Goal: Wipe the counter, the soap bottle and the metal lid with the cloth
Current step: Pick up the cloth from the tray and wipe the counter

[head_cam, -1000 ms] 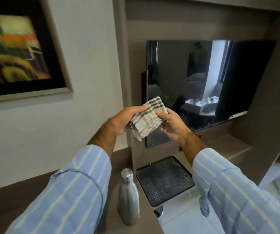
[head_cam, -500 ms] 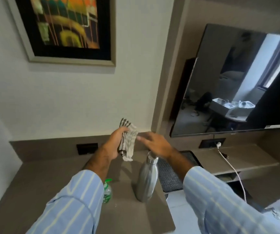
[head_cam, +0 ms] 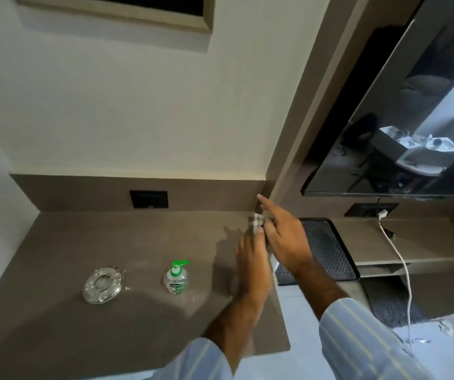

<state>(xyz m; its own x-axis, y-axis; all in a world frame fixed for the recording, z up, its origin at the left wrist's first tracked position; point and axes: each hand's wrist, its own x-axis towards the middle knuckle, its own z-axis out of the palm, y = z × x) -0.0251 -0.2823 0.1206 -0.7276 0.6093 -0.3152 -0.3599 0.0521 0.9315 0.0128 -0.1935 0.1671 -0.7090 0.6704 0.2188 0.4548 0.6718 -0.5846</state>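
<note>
The brown counter [head_cam: 110,237] runs along the wall. On it a clear soap bottle [head_cam: 176,279] with a green pump stands near the middle, and a round metal lid [head_cam: 103,284] lies to its left. My left hand [head_cam: 253,261], blurred, is raised over the counter's right end with the checked cloth [head_cam: 256,222] bunched at its fingertips. My right hand [head_cam: 284,239] is just to the right of it, index finger stretched toward the wall corner. Its other fingers curl close to the cloth. The hands hide what lies beneath them.
A black patterned tray [head_cam: 327,242] sits on a lower shelf to the right, under a wall-mounted TV [head_cam: 412,119]. A white cable [head_cam: 401,259] hangs from a socket there. A black wall socket [head_cam: 149,199] is set in the counter's backsplash. A picture frame hangs above.
The view has tilted down and left, so the lid and soap bottle show in full. Both hands dropped lower toward the counter's right end. The steel bottle is hidden behind them.
</note>
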